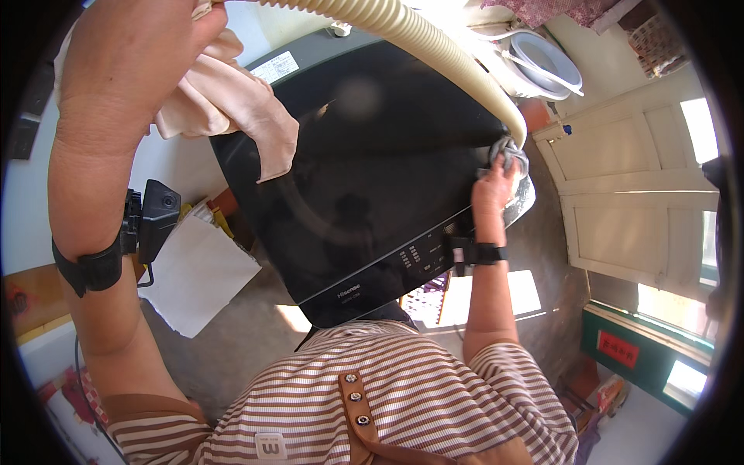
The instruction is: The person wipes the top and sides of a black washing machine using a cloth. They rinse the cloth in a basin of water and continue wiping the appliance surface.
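A black Hisense top-load washing machine (360,192) stands before me, its dark glossy lid down. My right hand (495,187) grips a crumpled grey cloth (508,157) at the machine's right edge, just below a ribbed cream drain hose (430,38). The hose arcs over the far side and drops beside that cloth. Raised at the upper left, my left hand (131,55) holds a pale pink cloth (232,104), which hangs over the lid's left edge. The hose's near end passes close to my left fingers; whether they also hold it, I cannot tell.
White and grey basins (543,64) sit at the far right. A cream panelled door (628,145) is to the right. On the left, a white board (197,273) leans low beside the machine. Each of my arms wears a strapped black device (160,203).
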Available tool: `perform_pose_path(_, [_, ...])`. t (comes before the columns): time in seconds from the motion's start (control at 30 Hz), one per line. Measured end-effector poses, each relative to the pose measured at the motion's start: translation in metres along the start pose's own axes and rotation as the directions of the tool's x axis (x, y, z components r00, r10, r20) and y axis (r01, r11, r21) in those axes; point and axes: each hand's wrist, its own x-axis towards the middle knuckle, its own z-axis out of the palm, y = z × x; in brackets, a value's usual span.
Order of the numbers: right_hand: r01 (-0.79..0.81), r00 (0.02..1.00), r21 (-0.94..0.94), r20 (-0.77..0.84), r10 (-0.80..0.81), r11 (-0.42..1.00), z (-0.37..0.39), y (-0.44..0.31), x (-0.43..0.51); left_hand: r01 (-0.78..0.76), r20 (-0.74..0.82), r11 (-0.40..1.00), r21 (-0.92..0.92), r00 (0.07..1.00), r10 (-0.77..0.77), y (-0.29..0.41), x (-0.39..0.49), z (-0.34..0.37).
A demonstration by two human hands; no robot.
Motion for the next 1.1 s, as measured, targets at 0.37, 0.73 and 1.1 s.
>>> perform_pose_path(0.37, [0.727,0.641,0.21,0.131,-0.756,0.653,0.026,-0.101,0.032,0.021,-0.048,0.998,0.053,0.999,-0.018,0.018,0.025,-0.009])
perform_pose_path(0.73, [-0.079,0.828,0.851,0.346,-0.441,0.52,0.009,-0.046,0.044,0.042,-0.109,0.988,0.15,0.994,-0.026,0.038,0.034,-0.034])
perform_pose_path(1.1, [-0.53,0.832,0.442,0.435,-0.344,-0.724,-0.016,-0.007,0.16,0.074,-0.164,0.993,0.088,0.985,-0.059,-0.005,0.003,-0.003])
